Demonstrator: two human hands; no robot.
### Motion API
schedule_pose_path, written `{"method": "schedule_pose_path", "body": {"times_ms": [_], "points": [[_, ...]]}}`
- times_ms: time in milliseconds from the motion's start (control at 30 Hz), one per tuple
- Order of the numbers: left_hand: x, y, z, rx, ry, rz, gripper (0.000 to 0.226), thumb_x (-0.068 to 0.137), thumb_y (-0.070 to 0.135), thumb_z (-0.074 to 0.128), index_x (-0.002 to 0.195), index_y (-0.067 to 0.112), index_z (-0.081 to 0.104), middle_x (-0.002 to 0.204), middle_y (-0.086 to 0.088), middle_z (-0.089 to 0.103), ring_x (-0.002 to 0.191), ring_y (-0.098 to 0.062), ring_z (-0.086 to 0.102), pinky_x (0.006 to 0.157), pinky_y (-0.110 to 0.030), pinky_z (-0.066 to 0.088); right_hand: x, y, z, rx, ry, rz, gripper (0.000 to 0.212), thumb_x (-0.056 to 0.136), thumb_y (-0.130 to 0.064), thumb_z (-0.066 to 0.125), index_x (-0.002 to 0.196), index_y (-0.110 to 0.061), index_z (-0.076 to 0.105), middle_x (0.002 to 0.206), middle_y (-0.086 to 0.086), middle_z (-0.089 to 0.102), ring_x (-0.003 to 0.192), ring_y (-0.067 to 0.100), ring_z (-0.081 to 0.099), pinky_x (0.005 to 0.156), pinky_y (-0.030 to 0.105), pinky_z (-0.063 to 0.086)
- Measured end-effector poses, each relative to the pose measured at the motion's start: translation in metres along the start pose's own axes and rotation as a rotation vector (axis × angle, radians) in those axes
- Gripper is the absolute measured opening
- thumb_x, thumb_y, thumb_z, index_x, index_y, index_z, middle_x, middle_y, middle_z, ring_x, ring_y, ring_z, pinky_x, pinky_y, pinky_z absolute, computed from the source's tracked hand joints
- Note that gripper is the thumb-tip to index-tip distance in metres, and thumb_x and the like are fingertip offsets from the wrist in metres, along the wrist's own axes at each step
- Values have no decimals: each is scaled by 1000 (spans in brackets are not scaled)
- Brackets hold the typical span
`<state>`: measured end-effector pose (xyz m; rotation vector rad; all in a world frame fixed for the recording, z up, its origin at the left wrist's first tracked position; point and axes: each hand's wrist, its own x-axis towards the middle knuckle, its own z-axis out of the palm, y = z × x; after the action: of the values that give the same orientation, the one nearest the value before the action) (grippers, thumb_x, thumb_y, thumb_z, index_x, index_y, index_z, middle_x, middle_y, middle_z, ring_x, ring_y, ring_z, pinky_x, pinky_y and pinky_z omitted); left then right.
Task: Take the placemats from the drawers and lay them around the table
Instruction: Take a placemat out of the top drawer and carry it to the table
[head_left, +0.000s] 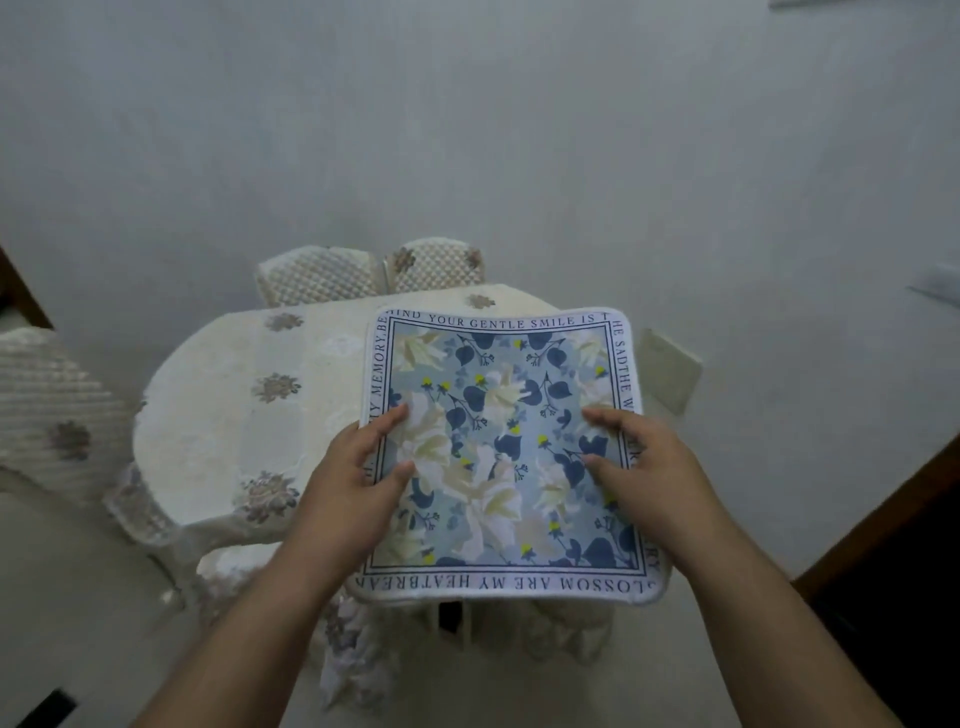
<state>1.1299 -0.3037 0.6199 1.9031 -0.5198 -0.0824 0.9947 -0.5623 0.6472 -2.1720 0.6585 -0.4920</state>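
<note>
Step in hand, as judged: a placemat is being carried to or lowered at the near right side of the surface; the laying is not yet finished.

One square floral placemat (506, 452), blue and cream with a lettered border, is held over the near right part of the round surface (218, 415), which is draped in a cream flowered cloth. Whether the mat already rests on the cloth cannot be told; its near edge overhangs the rim.

Left hand (358, 483): grip pinched on the mat's left edge, thumb on top, fingers hidden beneath. Right hand (639, 467): grip pinched on the right edge in the same way, thumb and one finger seen on the pattern.

Quilted chair backs (371, 275) are seen at the far side, another chair (47, 410) at the left. No other mat is seen on the cloth.

Next move, as judged: the mat is to be set flat, pushed inward off the rim, and squared to a seat before both grips are released. More mats would then be needed from the drawers, which are not in view.
</note>
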Motion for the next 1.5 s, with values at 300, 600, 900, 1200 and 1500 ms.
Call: {"method": "schedule_pose_path", "body": {"times_ms": [300,600,900,1200,1500], "points": [[83,-33,23,45,117,-132,55,94,18,71,139,46,55,129,15,51,116,-8,55,105,-36,48,120,21,39,-88,-168,21,56,89,-17,65,137,-43,55,136,-9,49,117,16,57,96,42,54],[222,-99,29,-35,54,-241,78,78,-1,70,137,48,55,134,15,50,122,-13,57,99,-43,55,256,31,121,-106,-232,35,73,85,6,55,145,-33,47,140,-3,37,109,9,43,87,24,45],[335,-155,24,-92,-27,-367,82,80,-4,62,129,62,52,140,12,54,115,-15,63,85,-38,62,359,37,201,-70,-254,101,74,82,14,49,139,-32,53,146,-1,36,120,20,48,80,28,50],[421,-194,39,-63,50,-395,74,84,-3,63,131,53,56,141,11,57,116,-16,65,92,-43,59,482,37,255,-32,-283,63,74,72,15,48,127,-33,63,136,-1,52,116,25,59,84,37,56],[549,-234,42,-8,180,-336,66,86,6,72,139,40,54,140,4,58,114,-22,65,93,-46,58,617,56,323,60,-239,-30,60,81,5,54,130,-28,62,139,3,46,107,34,63,73,40,59]]}}
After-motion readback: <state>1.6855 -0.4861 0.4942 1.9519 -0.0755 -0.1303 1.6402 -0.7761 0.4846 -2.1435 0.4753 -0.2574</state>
